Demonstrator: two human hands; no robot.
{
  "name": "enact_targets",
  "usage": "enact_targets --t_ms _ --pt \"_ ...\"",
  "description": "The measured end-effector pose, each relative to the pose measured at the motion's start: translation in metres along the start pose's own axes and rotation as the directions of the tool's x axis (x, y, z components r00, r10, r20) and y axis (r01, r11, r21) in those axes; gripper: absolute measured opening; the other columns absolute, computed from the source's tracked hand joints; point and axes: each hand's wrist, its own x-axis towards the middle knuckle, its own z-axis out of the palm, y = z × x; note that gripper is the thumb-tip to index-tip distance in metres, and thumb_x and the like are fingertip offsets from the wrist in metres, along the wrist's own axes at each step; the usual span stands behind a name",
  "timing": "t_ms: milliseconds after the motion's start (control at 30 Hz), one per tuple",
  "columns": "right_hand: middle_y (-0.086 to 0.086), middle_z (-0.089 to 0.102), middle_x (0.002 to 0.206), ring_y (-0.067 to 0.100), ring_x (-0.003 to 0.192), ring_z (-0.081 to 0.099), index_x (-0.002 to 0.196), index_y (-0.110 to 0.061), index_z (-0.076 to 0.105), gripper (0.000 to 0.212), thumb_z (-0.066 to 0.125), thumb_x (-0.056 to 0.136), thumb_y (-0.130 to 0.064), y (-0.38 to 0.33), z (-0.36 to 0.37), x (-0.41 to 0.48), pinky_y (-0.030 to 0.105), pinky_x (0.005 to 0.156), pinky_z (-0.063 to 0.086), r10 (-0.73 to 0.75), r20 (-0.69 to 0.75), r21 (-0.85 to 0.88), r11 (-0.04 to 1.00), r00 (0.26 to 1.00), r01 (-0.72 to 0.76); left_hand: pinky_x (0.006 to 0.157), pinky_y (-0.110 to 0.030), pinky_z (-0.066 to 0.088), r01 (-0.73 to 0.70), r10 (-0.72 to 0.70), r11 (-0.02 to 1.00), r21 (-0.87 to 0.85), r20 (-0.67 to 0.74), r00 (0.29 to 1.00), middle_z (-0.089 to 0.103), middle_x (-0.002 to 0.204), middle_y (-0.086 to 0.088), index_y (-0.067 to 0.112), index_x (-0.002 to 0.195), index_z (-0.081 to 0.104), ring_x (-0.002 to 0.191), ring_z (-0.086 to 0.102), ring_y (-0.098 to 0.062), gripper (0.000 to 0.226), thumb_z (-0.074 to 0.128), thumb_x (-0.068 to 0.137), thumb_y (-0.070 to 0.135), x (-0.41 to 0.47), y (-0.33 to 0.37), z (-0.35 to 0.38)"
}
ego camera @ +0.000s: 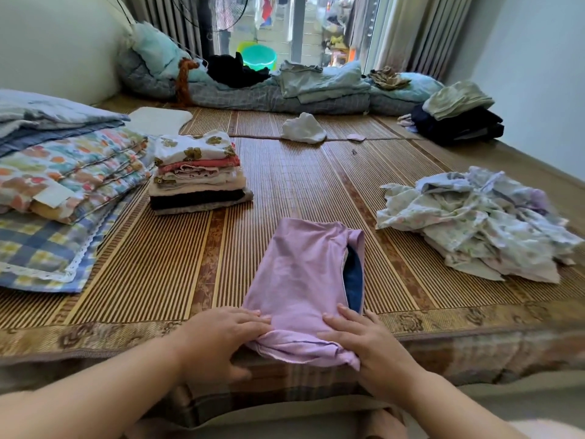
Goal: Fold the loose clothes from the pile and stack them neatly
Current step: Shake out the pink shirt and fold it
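Note:
A lilac garment (297,277) with a dark blue lining lies flat on the bamboo mat (158,274), stretching away from the bed's near edge. My left hand (218,337) grips its bunched near-left corner, thumb under the edge. My right hand (364,340) presses and holds the near-right corner. To the right sits the loose pile of pale floral clothes (474,226). At the left stands a neat stack of folded clothes (196,172), with a white flower-print piece on top.
Folded quilts and a plaid blanket (47,185) fill the left side. A white crumpled cloth (304,128) lies mid-mat farther off. Dark folded clothes (459,122) sit at the far right, bedding and a black item along the window.

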Motion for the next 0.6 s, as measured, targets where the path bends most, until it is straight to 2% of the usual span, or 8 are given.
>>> enact_targets --t_ms 100,133,200,267,333,433,500,600 --pt "-0.038 0.049 0.128 -0.016 0.128 0.034 0.126 -0.045 0.056 0.040 0.044 0.089 -0.034 -0.002 -0.014 -0.010 0.023 0.114 0.016 0.031 -0.001 0.313 0.949 1.000 -0.029 0.082 -0.012 0.048 -0.074 0.074 0.997 0.008 -0.222 0.972 0.066 0.100 0.025 0.038 0.110 0.063 0.090 0.056 0.005 0.039 0.061 0.072 0.050 -0.005 0.010 -0.003" --pt "-0.028 0.065 0.113 -0.008 0.112 0.052 0.115 -0.037 0.067 0.036 0.045 0.087 -0.033 -0.005 -0.019 -0.013 0.029 0.107 0.031 0.041 -0.022 0.415 0.909 0.999 -0.029 0.071 -0.014 0.050 -0.080 0.070 0.996 -0.032 -0.246 0.967 0.065 0.086 0.023 0.035 0.095 0.065 0.079 0.055 0.004 0.023 0.063 0.074 0.045 -0.004 0.012 -0.006" --pt "0.004 0.070 0.086 0.021 0.082 0.062 0.091 -0.012 0.071 0.027 0.049 0.083 -0.025 -0.007 -0.028 -0.014 0.047 0.079 0.047 0.088 -0.079 0.607 0.794 0.993 -0.022 0.061 -0.015 0.048 -0.031 -0.023 0.976 -0.214 -0.247 0.969 0.061 0.071 0.018 0.030 0.074 0.062 0.070 0.053 0.000 0.013 0.062 0.077 0.042 0.000 0.015 -0.013" --pt "0.017 0.071 0.089 0.035 0.085 0.064 0.090 -0.003 0.070 0.020 0.054 0.083 -0.011 0.000 -0.039 -0.007 0.050 0.077 0.050 0.198 -0.132 0.736 0.676 0.971 -0.038 0.056 -0.016 0.047 0.036 -0.177 0.836 -0.547 -0.208 0.962 0.061 0.068 0.010 0.025 0.068 0.061 0.063 0.055 -0.006 0.013 0.066 0.080 0.029 0.010 0.015 -0.026" --pt "0.004 0.073 0.087 0.022 0.082 0.066 0.091 -0.015 0.073 0.020 0.053 0.090 -0.015 0.009 -0.054 0.008 0.038 0.077 0.050 0.324 -0.212 0.772 0.634 0.922 -0.045 0.050 -0.018 0.045 0.059 -0.310 0.659 -0.750 -0.200 0.930 0.063 0.067 0.005 0.016 0.071 0.062 0.054 0.052 -0.008 0.012 0.066 0.082 0.015 0.029 0.015 -0.043" --pt "-0.008 0.075 0.086 0.007 0.081 0.069 0.090 -0.034 0.075 0.018 0.058 0.090 -0.038 0.025 -0.072 0.043 0.027 0.070 0.054 0.511 -0.222 0.851 0.517 0.830 -0.090 0.052 -0.027 0.044 0.120 -0.467 0.611 -0.782 -0.234 0.853 0.064 0.068 0.000 0.007 0.082 0.065 0.056 0.052 -0.011 0.023 0.056 0.083 0.028 0.070 0.008 -0.064" --pt "-0.005 0.075 0.086 0.013 0.089 0.069 0.084 -0.029 0.076 0.017 0.063 0.088 -0.039 0.044 -0.077 0.070 0.036 0.079 0.055 0.655 -0.171 0.901 0.407 0.736 -0.153 0.061 -0.039 0.050 0.205 -0.559 0.597 -0.776 -0.220 0.799 0.069 0.079 -0.008 0.010 0.088 0.067 0.068 0.062 -0.021 0.024 0.056 0.088 0.032 0.101 0.000 -0.071" --pt "0.001 0.073 0.094 0.021 0.095 0.066 0.083 -0.017 0.072 0.024 0.066 0.086 -0.040 0.072 -0.074 0.102 0.047 0.092 0.052 0.761 -0.108 0.869 0.384 0.639 -0.311 0.068 -0.039 0.050 0.361 -0.680 0.536 -0.763 -0.136 0.721 0.068 0.081 -0.010 0.014 0.078 0.064 0.076 0.063 -0.027 0.018 0.058 0.089 0.027 0.145 -0.014 -0.067"
